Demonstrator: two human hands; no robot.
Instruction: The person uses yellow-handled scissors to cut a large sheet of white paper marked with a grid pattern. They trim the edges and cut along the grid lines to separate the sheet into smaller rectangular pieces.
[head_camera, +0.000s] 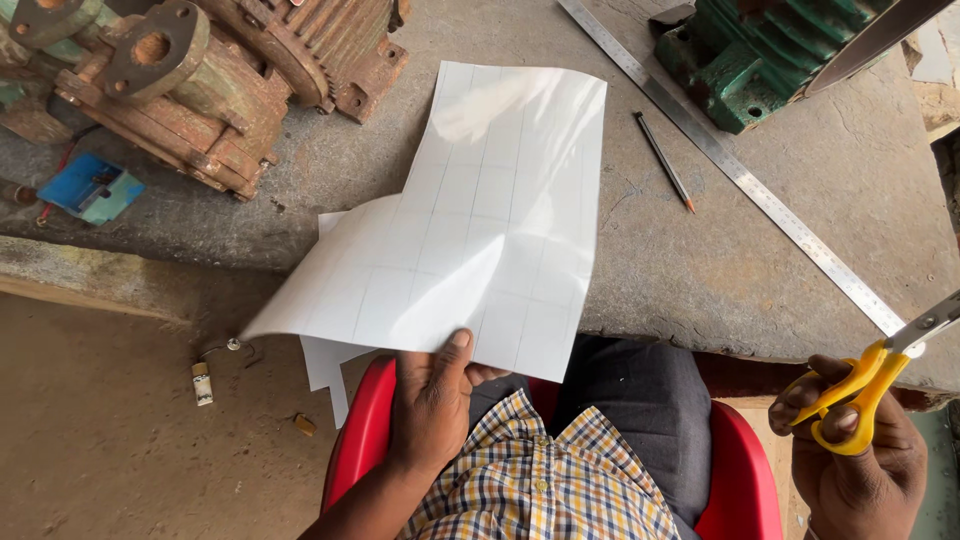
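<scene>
In the middle of the frame the left hand (432, 400) pinches the lower edge of a white sheet of paper (470, 220), thumb on top and fingers curled beneath. The sheet is thin and limp, ruled with a faint pencil grid, and it bows upward from the grip toward the top centre; more white paper (325, 365) hangs behind its lower left part. At the lower right the right hand (855, 440) closes round the yellow plastic loops of a pair of scissors (880, 375), whose steel blades run off the right edge, so how far they are parted cannot be told. The paper lies over a rough, grey stone slab (800, 160). On it, right of the sheet, rest a slim pencil (664, 161) and a long steel ruler (740, 175), set diagonally. A rusty cast-iron machine part (200, 80) fills the upper left; a green-painted one (750, 60) sits upper right. A red plastic chair (365, 430) shows at the bottom.
</scene>
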